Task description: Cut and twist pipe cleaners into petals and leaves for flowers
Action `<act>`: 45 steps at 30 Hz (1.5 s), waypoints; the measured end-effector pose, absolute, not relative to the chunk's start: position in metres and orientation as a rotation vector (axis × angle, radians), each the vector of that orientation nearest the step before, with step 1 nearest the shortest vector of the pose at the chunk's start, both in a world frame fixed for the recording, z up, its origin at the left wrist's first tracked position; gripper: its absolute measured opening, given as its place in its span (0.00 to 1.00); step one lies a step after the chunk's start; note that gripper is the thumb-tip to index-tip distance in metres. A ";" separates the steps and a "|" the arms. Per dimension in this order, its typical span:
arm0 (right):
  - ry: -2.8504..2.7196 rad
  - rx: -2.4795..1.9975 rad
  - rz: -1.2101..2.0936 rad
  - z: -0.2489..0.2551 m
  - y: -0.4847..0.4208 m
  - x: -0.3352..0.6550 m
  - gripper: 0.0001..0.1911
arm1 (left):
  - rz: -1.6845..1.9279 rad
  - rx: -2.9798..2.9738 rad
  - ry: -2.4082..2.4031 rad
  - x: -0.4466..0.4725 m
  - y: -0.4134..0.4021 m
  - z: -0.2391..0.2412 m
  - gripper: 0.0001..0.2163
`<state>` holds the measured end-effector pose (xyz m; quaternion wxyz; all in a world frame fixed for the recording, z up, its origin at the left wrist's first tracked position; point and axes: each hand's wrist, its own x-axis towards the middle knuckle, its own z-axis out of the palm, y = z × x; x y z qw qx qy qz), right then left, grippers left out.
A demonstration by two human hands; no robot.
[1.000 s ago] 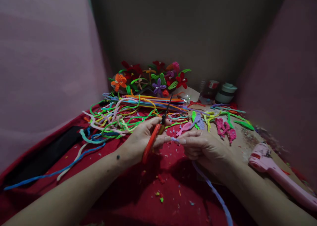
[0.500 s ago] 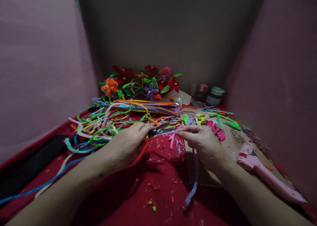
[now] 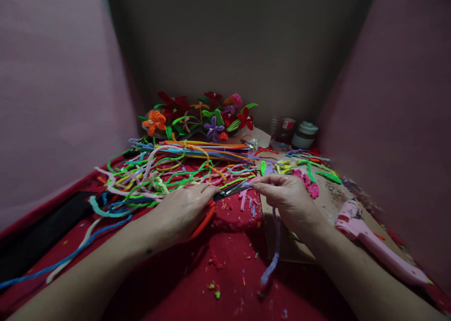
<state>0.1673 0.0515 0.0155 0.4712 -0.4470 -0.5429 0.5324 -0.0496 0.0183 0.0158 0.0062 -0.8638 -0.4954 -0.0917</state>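
Observation:
My left hand (image 3: 186,210) is closed around the scissors (image 3: 230,190), which have orange handles and dark blades pointing right. The blade tips reach the fingertips of my right hand (image 3: 287,196). There my right hand pinches a lavender pipe cleaner (image 3: 276,243), whose long end hangs down over the edge of a cardboard piece and bends left at the bottom. Small lavender and pink clippings (image 3: 252,207) lie on the red cloth just below the blades. Exactly where the blades meet the pipe cleaner is hard to make out.
Loose pipe cleaners (image 3: 148,175) tangle at left, with a straight bundle (image 3: 211,149) behind. Finished pipe-cleaner flowers (image 3: 213,128) stand at the back. A pink glue gun (image 3: 380,250) rests on the cardboard (image 3: 292,250) at right. A lidded jar (image 3: 305,134) stands behind.
The scissor blades have moved closer together and lie nearer my right fingertips. My left hand has dropped slightly. My right hand keeps its pinch on the pipe cleaner.

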 end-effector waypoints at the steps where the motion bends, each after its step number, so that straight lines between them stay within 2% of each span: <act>1: -1.324 -1.089 1.315 0.015 0.052 0.168 0.06 | -0.297 -2.710 -1.542 -0.050 0.018 0.015 0.14; 11: -1.233 -1.022 1.473 0.012 0.054 0.168 0.09 | -0.436 -2.781 -1.453 -0.053 0.020 0.012 0.13; 23: -1.132 -0.910 1.688 0.007 0.058 0.170 0.12 | -0.417 -2.780 -1.434 -0.052 0.020 0.010 0.12; 45: -1.083 -0.886 1.737 0.002 0.062 0.170 0.11 | -0.377 -2.760 -1.443 -0.043 0.015 0.010 0.10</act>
